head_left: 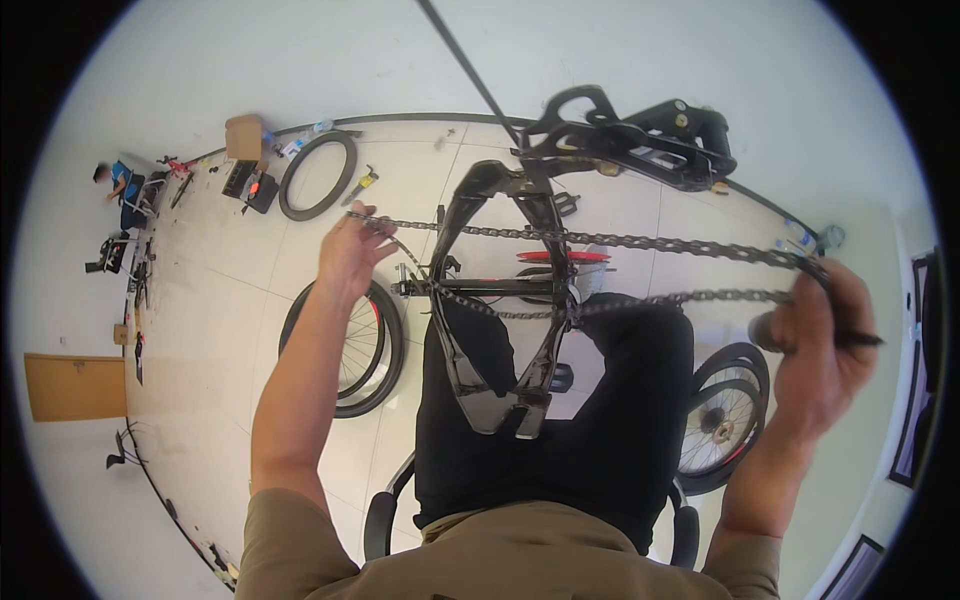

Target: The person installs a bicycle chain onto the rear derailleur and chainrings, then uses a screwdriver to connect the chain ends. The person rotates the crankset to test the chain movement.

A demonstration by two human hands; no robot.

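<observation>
A long bike chain (640,242) runs in two strands across the view, in front of a glossy black bike frame (462,380) over my lap. My left hand (348,255) holds the chain at the left, fingers curled round it. My right hand (820,350) grips the chain's right end, along with a dark, thin object (862,340) that I cannot make out. A black suspension linkage assembly (680,150) is at the top of the frame, near a black diagonal bar (470,70).
Wheels (390,340) (725,420) lie on either side of me on the tiled floor. Farther off are a loose tyre (290,190), a cardboard box (245,135) and a black toolbox (250,190). A person in blue (125,185) sits at the far left by scattered parts.
</observation>
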